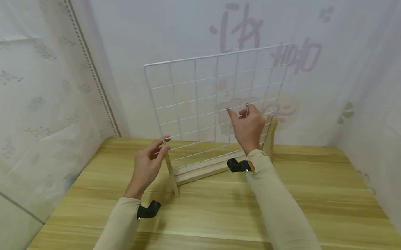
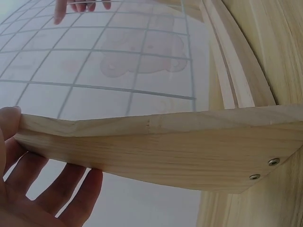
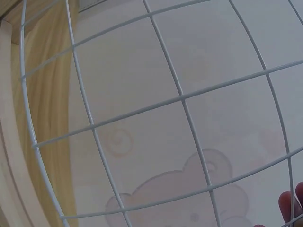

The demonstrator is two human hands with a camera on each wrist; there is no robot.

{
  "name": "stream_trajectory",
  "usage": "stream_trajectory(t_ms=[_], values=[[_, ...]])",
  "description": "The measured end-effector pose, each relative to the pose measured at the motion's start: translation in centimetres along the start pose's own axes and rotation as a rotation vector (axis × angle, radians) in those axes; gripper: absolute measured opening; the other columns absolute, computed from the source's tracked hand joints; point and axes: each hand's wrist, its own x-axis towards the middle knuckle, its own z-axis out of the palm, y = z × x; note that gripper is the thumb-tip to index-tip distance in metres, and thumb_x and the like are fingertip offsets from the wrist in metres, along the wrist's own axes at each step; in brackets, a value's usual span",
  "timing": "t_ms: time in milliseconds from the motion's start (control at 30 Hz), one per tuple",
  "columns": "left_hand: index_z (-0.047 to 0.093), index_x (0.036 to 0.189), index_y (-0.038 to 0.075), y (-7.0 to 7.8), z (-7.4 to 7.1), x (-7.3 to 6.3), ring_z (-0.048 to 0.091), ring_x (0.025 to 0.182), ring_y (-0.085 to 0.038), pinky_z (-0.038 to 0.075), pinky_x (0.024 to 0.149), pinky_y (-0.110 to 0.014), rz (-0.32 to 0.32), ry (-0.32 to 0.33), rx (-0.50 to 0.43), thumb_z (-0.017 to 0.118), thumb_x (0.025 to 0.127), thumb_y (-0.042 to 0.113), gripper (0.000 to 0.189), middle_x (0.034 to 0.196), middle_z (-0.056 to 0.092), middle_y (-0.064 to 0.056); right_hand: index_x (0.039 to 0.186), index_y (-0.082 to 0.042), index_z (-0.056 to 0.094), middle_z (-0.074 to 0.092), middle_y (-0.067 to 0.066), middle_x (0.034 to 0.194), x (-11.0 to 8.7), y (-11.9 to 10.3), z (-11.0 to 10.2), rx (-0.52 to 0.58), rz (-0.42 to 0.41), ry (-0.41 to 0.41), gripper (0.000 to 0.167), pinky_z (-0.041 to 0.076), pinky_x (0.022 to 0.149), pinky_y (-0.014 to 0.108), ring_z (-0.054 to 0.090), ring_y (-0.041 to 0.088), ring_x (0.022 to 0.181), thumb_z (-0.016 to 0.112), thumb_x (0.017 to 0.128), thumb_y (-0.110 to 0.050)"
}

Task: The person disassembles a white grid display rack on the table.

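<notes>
A white wire grid panel (image 1: 218, 55) stands leaning back in a pale wooden stand, its lower edge at the stand's base rail (image 1: 202, 173). My left hand (image 1: 146, 168) holds the upper end of the stand's left side board (image 2: 165, 156), thumb at one edge and fingers along the other. Toward the right half of the panel, my right hand (image 1: 247, 126) pinches the wires between thumb and fingers. Only the fingertips (image 3: 285, 205) of that hand show in the right wrist view, beside a grid wire.
The stand sits near the back of a wood-grain table (image 1: 217, 234). Its right side board (image 1: 270, 135) rises behind my right wrist. Two screws (image 2: 273, 161) show in the left board. Patterned cloth (image 1: 132, 6) hangs behind and at both sides.
</notes>
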Motion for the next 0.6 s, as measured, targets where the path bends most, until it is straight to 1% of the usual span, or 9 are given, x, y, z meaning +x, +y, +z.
stream_trajectory(t_ms=[133,200,367,433,533,600], values=[[0.064,0.136,0.014,0.0,0.1,0.1,0.070,0.115,-0.028,0.056,0.099,-0.043,-0.012,-0.007,-0.003,0.057,0.104,0.026,0.035,0.138,0.066,-0.005,0.082,0.004,0.063,0.069,0.021,0.078,0.8,-0.8,-0.5,0.003,-0.011,-0.017,0.041,0.051,0.076,0.049,0.067,0.035,0.075,0.082,0.084,-0.032],[0.064,0.136,0.015,-0.1,0.1,0.1,0.070,0.115,-0.028,0.055,0.100,-0.043,-0.016,-0.003,-0.008,0.056,0.104,0.026,0.035,0.137,0.066,-0.005,0.083,0.004,0.063,0.069,0.021,0.079,1.1,-1.1,-0.7,0.001,-0.018,-0.028,0.042,0.052,0.078,0.049,0.067,0.035,0.075,0.081,0.085,-0.034],[0.066,0.134,0.017,-0.1,0.3,0.1,0.069,0.117,-0.028,0.055,0.101,-0.045,-0.032,0.007,-0.018,0.058,0.103,0.026,0.033,0.137,0.066,-0.005,0.085,0.004,0.064,0.069,0.020,0.079,1.9,-1.7,-1.1,0.007,-0.031,-0.024,0.041,0.053,0.083,0.048,0.068,0.035,0.077,0.083,0.084,-0.032],[0.066,0.134,0.016,0.1,0.3,0.2,0.068,0.118,-0.030,0.054,0.101,-0.047,-0.046,0.006,-0.022,0.059,0.103,0.025,0.033,0.137,0.067,-0.006,0.087,0.005,0.065,0.069,0.020,0.080,2.3,-2.1,-1.2,0.015,-0.040,-0.018,0.041,0.054,0.083,0.048,0.068,0.034,0.077,0.082,0.084,-0.033],[0.064,0.135,0.011,0.4,0.4,0.2,0.067,0.120,-0.033,0.053,0.102,-0.050,-0.078,-0.001,-0.020,0.057,0.104,0.021,0.034,0.137,0.065,-0.011,0.091,0.005,0.066,0.069,0.020,0.081,3.0,-2.7,-1.4,0.034,-0.053,-0.007,0.042,0.054,0.084,0.047,0.068,0.033,0.078,0.082,0.085,-0.034],[0.063,0.136,0.009,0.5,0.4,0.1,0.066,0.121,-0.034,0.053,0.103,-0.049,-0.095,-0.004,-0.021,0.056,0.104,0.018,0.034,0.138,0.064,-0.013,0.094,0.005,0.067,0.069,0.020,0.081,3.3,-3.0,-1.5,0.047,-0.049,0.000,0.043,0.054,0.085,0.047,0.068,0.033,0.078,0.082,0.084,-0.034]])
